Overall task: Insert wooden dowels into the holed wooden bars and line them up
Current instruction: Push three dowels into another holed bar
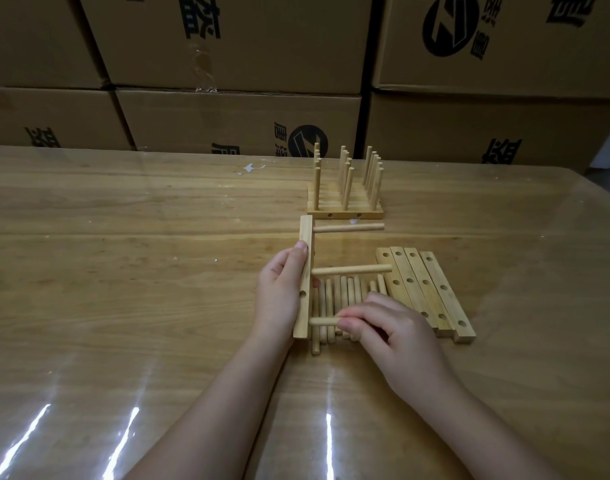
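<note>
Left hand [283,289] grips a holed bar [306,271] on edge; right hand [393,334] pinches its third dowel [322,321] into place. Finished bars [345,204] stand beyond both hands, while empty bars [431,292] and loose dowels [333,294] beside the right hand remain.

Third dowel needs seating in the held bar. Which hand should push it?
Right. The right hand pinches the dowel, whose tip meets the bar at its near end. The left hand grips the bar mid-length, so it looks busy steadying it.
</note>
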Action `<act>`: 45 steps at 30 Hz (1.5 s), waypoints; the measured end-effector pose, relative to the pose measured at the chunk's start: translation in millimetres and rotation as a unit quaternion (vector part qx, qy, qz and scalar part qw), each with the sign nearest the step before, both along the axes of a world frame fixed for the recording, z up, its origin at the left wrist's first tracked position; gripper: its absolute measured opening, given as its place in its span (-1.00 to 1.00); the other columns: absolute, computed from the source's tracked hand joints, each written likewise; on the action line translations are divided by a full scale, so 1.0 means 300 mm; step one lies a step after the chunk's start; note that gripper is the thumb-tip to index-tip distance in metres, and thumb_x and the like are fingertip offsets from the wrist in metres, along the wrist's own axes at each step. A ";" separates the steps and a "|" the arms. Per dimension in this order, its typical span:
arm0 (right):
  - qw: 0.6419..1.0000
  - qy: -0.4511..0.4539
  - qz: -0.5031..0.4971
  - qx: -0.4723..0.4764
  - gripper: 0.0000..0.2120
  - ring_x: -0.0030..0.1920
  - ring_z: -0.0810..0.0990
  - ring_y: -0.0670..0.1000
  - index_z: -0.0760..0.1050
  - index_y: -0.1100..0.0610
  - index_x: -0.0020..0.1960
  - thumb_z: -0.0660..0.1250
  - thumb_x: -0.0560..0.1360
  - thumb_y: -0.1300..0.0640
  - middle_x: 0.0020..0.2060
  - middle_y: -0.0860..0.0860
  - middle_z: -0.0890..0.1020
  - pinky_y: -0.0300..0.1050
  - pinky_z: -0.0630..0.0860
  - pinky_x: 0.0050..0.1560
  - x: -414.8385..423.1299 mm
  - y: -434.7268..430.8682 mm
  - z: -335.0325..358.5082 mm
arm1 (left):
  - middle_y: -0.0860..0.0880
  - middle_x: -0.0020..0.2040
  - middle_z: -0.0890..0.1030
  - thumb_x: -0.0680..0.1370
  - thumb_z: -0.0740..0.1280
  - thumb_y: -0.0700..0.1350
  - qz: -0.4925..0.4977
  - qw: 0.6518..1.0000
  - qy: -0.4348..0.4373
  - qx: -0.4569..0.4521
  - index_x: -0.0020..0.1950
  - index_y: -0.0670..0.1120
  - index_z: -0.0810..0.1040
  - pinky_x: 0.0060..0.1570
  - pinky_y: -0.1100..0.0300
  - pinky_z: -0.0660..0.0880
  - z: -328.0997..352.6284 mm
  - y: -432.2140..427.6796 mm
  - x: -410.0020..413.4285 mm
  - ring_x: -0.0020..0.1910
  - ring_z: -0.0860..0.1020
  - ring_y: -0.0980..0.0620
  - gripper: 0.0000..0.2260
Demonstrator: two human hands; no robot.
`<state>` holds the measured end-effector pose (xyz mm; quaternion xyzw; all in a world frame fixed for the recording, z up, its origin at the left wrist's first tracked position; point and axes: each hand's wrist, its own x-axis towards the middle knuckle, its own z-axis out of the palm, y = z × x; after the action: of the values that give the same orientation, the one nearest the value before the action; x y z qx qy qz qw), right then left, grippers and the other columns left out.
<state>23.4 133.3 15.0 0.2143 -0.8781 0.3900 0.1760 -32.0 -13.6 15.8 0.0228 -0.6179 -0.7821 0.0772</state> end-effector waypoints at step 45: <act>0.988 -0.085 -0.069 -0.105 -0.48 -0.22 0.52 -0.22 0.30 -0.11 0.24 0.10 0.36 -0.33 -0.20 -0.14 0.54 -0.28 0.50 -0.24 -0.029 0.024 -0.025 | -0.14 -0.09 0.71 0.59 0.25 -0.06 -0.039 0.996 0.012 0.083 0.01 -0.15 0.44 -0.30 0.30 0.50 -0.016 -0.007 -0.026 -0.31 0.65 0.11 -0.84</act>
<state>14.9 140.6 7.4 0.0999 -0.8569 0.4836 0.1482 -39.9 -15.6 11.1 -0.0049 -0.5501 -0.8335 0.0520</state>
